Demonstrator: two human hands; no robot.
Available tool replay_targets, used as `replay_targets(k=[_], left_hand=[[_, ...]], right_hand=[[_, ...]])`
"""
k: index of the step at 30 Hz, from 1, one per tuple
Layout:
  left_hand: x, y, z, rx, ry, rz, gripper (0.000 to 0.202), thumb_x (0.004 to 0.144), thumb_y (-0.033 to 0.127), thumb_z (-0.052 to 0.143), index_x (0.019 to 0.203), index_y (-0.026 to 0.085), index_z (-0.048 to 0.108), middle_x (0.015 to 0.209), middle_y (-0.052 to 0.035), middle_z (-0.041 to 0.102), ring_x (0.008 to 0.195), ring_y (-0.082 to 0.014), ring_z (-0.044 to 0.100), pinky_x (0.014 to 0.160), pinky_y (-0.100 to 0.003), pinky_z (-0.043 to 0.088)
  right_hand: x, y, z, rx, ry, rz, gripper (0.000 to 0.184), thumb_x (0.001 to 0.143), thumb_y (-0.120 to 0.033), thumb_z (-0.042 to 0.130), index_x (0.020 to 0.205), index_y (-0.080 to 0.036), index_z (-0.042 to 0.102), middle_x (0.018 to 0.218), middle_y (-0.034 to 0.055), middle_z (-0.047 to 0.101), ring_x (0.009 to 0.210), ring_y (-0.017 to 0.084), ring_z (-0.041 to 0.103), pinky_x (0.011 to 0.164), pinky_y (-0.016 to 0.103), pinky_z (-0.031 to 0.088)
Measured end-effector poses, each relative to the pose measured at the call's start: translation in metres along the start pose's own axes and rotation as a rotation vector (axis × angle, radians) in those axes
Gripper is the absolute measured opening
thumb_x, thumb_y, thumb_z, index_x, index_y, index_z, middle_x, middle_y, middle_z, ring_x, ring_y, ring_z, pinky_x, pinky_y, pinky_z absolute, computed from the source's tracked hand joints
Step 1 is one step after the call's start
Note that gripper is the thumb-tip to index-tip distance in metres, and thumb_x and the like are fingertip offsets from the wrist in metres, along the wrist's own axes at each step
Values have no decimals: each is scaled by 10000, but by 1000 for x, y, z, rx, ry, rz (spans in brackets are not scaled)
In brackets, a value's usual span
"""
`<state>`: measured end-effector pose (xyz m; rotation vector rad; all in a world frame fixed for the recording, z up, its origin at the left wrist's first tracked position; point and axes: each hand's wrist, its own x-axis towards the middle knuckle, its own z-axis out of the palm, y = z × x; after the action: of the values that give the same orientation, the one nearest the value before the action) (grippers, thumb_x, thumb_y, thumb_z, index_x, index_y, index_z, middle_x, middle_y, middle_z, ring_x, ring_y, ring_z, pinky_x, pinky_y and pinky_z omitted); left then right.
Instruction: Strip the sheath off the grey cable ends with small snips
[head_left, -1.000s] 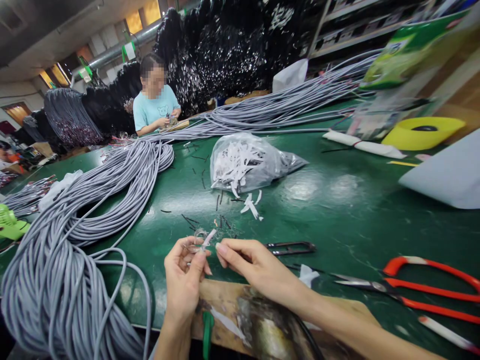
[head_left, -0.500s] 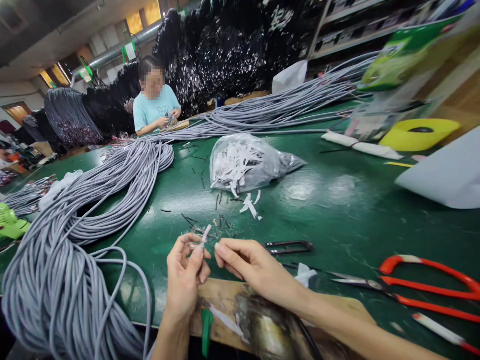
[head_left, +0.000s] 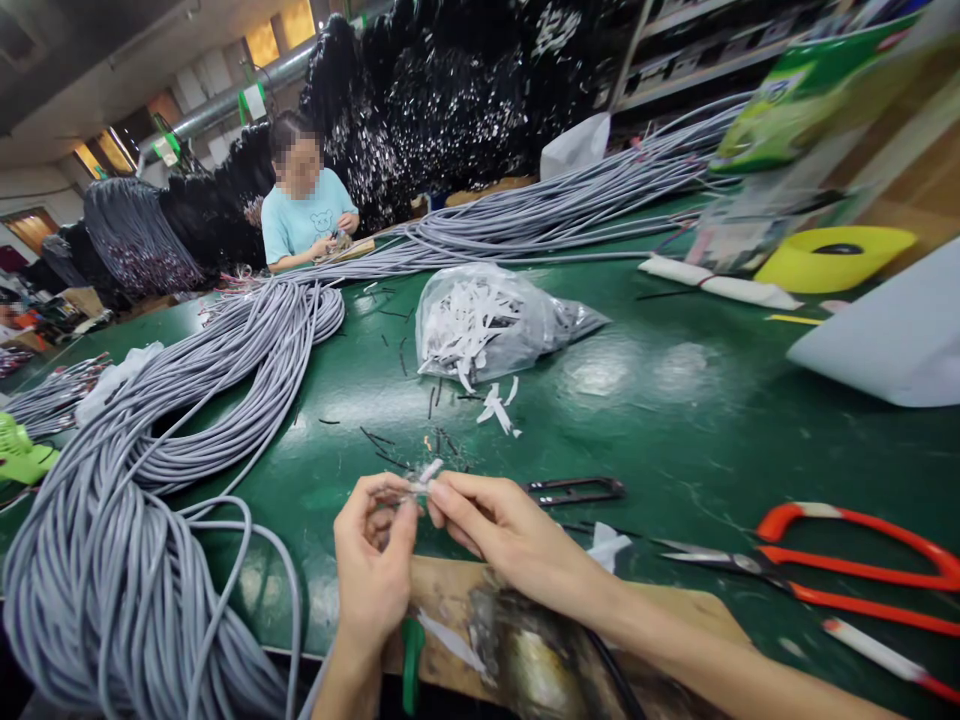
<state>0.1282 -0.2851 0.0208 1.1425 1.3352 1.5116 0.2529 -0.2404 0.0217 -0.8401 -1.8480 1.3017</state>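
My left hand (head_left: 379, 550) is closed, thumb and fingers pinching a small whitish strip (head_left: 430, 470) above the green table. The fingers hide its lower part, so I cannot tell whether it joins a cable. A grey cable runs up beside the left wrist. My right hand (head_left: 487, 515) is also closed, its thumb and forefinger pinched on the strip close to the left fingertips. Just beyond the right hand lie black thread snips (head_left: 576, 490). Short black scraps (head_left: 379, 437) are scattered past the fingers.
Bundled grey cables (head_left: 127, 560) fill the left side and stretch across the back. A clear bag of white strips (head_left: 480, 320) sits mid-table. Red-handled scissors (head_left: 772, 570) lie at right. A wooden board (head_left: 442, 590) is under my forearms. A co-worker (head_left: 307, 215) sits opposite.
My right hand has closed the small gap to the left and now grips the strip too. The strip has tipped over to the right.
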Motion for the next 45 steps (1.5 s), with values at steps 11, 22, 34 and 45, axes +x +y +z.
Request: replay_targets(k=[11, 22, 34, 45], left_hand=[[1, 2, 0, 144, 28, -54, 121, 692, 165, 649, 803, 163, 601, 663, 13, 582, 582, -92, 534, 551, -163, 422], [0, 1, -1, 153, 136, 18, 182, 698, 303, 658, 707, 121, 673, 605, -16, 612, 482, -100, 549, 422, -174, 429], [5, 0, 1, -82, 84, -89, 395, 727, 519, 613, 662, 146, 499, 527, 54, 490, 335, -14, 380, 319, -119, 264], [0, -3, -5, -125, 1, -43, 331, 638, 198, 692, 960, 145, 635, 751, -32, 624, 581, -105, 553, 476, -173, 417]], right_hand=[[-3, -6, -11, -212, 388, -157, 194, 833, -325, 509, 831, -165, 619, 545, -16, 527, 440, 111, 451, 419, 215, 370], [2, -5, -10, -146, 272, -166, 224, 819, -282, 498, 699, -152, 634, 587, 2, 597, 491, 102, 486, 454, 197, 381], [3, -5, -8, -99, 280, -117, 265, 813, -336, 496, 680, -151, 631, 582, 4, 575, 518, 105, 481, 474, 201, 374], [7, 1, -7, 87, 126, 76, 316, 675, -334, 617, 905, -122, 664, 520, -47, 428, 467, 87, 362, 429, 205, 311]])
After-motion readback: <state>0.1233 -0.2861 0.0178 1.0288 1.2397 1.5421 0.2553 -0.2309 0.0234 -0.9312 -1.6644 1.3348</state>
